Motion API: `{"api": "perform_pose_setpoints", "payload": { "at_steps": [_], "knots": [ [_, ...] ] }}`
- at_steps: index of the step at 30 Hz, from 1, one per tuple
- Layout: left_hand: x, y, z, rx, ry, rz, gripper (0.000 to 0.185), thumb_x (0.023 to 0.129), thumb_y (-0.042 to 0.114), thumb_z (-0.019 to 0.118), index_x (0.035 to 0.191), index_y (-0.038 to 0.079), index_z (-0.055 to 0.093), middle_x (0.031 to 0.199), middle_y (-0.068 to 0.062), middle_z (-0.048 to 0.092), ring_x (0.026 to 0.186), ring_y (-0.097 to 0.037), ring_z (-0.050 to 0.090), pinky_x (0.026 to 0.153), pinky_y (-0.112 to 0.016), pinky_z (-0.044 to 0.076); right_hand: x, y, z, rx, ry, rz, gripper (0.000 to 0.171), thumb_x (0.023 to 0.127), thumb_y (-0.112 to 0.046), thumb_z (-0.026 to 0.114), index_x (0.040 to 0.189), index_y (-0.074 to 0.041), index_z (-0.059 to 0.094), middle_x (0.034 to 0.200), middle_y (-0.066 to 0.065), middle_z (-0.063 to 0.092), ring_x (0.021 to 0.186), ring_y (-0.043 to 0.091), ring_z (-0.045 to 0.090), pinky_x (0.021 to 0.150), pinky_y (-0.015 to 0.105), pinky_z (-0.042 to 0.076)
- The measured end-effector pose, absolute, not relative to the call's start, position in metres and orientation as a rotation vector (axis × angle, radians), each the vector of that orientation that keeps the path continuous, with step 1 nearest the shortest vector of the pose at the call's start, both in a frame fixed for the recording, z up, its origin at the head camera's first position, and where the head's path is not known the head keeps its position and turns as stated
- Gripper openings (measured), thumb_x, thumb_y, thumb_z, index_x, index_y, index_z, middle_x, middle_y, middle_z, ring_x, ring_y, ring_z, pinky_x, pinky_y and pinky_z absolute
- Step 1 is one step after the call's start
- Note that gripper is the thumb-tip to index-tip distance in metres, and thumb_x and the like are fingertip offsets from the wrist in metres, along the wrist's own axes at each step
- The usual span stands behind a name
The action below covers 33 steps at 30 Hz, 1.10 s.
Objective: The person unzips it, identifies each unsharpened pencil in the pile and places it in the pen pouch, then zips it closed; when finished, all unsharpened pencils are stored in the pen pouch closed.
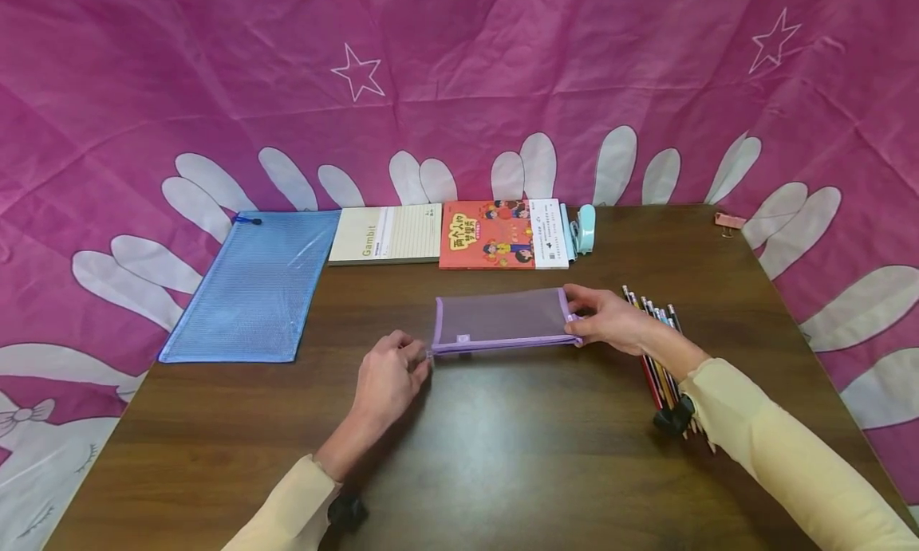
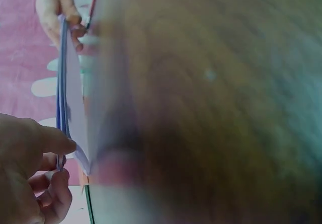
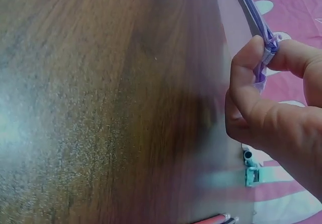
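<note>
Pinching the purple pouch (image 1: 498, 320) with the right hand (image 1: 610, 321) at three o'clock and, apparently, the left hand (image 1: 390, 378) at eight. Held at six o'clock from the red book (image 1: 483, 236). Probably light, floppy; best taken by the bound edge (image 1: 506, 345).

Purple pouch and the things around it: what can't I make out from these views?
Pouch, right edge: head view, partly covered by the right hand.
Pencils, exact count: head view, crossed by the right forearm; right wrist view, cut off by the bottom edge.
Book, smallest print: head view, too small.
Table, surface detail: left wrist view, blurred.
</note>
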<state>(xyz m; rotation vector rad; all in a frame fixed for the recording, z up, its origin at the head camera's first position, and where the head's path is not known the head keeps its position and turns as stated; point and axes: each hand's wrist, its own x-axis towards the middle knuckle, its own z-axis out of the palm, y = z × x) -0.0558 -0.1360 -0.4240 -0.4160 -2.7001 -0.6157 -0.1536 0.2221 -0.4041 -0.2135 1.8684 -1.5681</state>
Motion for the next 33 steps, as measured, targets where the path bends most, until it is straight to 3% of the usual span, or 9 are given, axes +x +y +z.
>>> {"api": "perform_pose_setpoints", "payload": {
  "at_steps": [9,13,20,26,29,33],
  "knots": [
    [-0.055,-0.131,-0.425,-0.471,-2.775,-0.52,0.024,0.077,0.011,0.085,0.099,0.001,0.079,0.089,-0.009,0.061,0.078,-0.024,0.058,0.067,-0.039,0.053,-0.154,0.219,-0.405,-0.2,1.906,-1.527,0.08,0.092,0.004,0.06,0.156,0.006,0.013,0.137,0.032,0.03,0.104,0.034,0.05,0.081,0.038,0.054],
    [-0.056,-0.125,-0.42,-0.52,-2.796,-0.563,0.037,0.077,0.015,0.084,0.109,0.001,0.075,0.097,-0.01,0.06,0.085,-0.025,0.056,0.065,-0.039,0.053,-0.154,0.217,-0.402,-0.205,1.941,-1.5,0.078,0.091,0.004,0.061,0.155,0.008,0.015,0.134,0.033,0.032,0.103,0.035,0.05,0.081,0.039,0.054],
    [-0.086,-0.105,-0.405,-0.915,-2.985,-0.723,0.07,0.082,0.025,0.083,0.145,0.013,0.055,0.139,-0.017,0.049,0.121,-0.036,0.042,0.088,-0.051,0.04,-0.155,0.215,-0.403,-0.22,1.955,-1.471,0.077,0.091,0.003,0.061,0.154,0.009,0.018,0.13,0.032,0.035,0.105,0.038,0.049,0.08,0.042,0.055],
    [-0.109,-0.088,-0.398,-1.156,-3.104,-0.693,0.082,0.085,0.021,0.081,0.155,0.023,0.04,0.15,-0.019,0.038,0.133,-0.039,0.034,0.104,-0.065,0.03,-0.157,0.215,-0.405,-0.269,1.937,-1.45,0.076,0.091,0.002,0.061,0.154,0.009,0.019,0.13,0.032,0.035,0.104,0.037,0.049,0.079,0.041,0.055],
    [-0.114,-0.082,-0.398,-1.22,-3.145,-0.7,0.082,0.086,0.015,0.079,0.156,0.024,0.038,0.147,-0.018,0.039,0.129,-0.032,0.039,0.104,-0.056,0.036,-0.158,0.215,-0.406,-0.277,1.933,-1.436,0.074,0.092,0.002,0.061,0.154,0.008,0.02,0.132,0.032,0.034,0.103,0.036,0.05,0.078,0.04,0.056],
    [-0.116,-0.078,-0.398,-1.27,-3.162,-0.719,0.076,0.086,0.006,0.074,0.153,0.023,0.043,0.139,-0.017,0.044,0.115,-0.025,0.046,0.093,-0.039,0.046,-0.158,0.215,-0.404,-0.273,1.934,-1.417,0.074,0.093,0.002,0.06,0.154,0.008,0.02,0.133,0.032,0.034,0.101,0.035,0.051,0.077,0.039,0.056]
  ]
}}
